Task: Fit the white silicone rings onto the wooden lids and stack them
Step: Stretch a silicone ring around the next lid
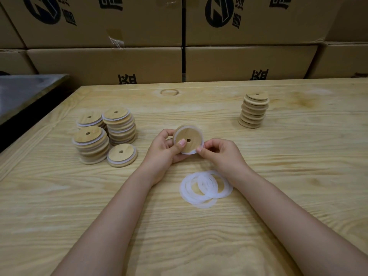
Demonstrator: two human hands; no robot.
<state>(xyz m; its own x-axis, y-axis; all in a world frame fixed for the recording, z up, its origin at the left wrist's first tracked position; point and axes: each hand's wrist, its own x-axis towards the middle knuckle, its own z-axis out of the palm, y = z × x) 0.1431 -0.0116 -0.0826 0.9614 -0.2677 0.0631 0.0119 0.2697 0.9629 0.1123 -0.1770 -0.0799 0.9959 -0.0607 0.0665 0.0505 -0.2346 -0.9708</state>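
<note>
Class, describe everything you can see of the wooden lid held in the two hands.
The held lid is a round disc of pale wood with a small hole at its centre. It tilts toward the camera above the table. The left hand grips it, thumb on its face; the right hand pinches the white ring at its lower right rim.

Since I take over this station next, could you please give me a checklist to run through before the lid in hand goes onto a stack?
1. Left hand grips the lid: ok.
2. Right hand pinches the ring at the lid's near edge: ok.
3. Ring seated all the way round: cannot tell, hands cover part of the rim.
4. Low spot to stack on, the single ringed lid at left: ok.
5. Loose rings for the next lid: ok.
6. Bare lids stacked at far right: ok.
</note>
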